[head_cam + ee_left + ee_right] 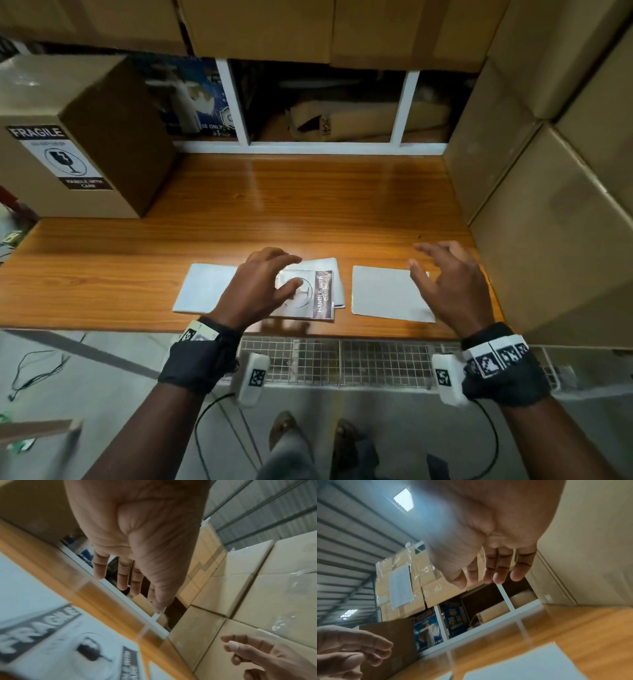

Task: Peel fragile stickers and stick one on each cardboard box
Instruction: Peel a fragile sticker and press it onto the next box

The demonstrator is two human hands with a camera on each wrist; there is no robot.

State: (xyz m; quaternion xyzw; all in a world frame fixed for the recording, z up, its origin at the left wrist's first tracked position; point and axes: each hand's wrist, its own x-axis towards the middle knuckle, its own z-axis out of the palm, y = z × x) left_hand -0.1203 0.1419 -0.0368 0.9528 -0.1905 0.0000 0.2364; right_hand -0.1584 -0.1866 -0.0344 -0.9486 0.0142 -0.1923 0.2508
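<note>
- The left hand [260,287] is held over the printed fragile sticker sheet [313,294] at 6 o'clock on the wooden table [308,212], fingers spread and relaxed; nothing is gripped.
- The right hand [445,281] is held splayed above a blank white sheet [380,291] at 5 o'clock, also empty; contact with it cannot be judged, the wrist views being blurred.
- Several sheets are stacked under the left hand, so 2 could be lifted together if the top edge is not separated.
- A sticker could be creased or torn if peeled while its backing is left unpinned.
- 1 cardboard box [102,137] at 10 o'clock is already labelled [60,156]; a 2nd sticker could be wasted on it.
- The unlabelled boxes [548,222] at 3 o'clock are stacked, so a firm press could shift them.
</note>
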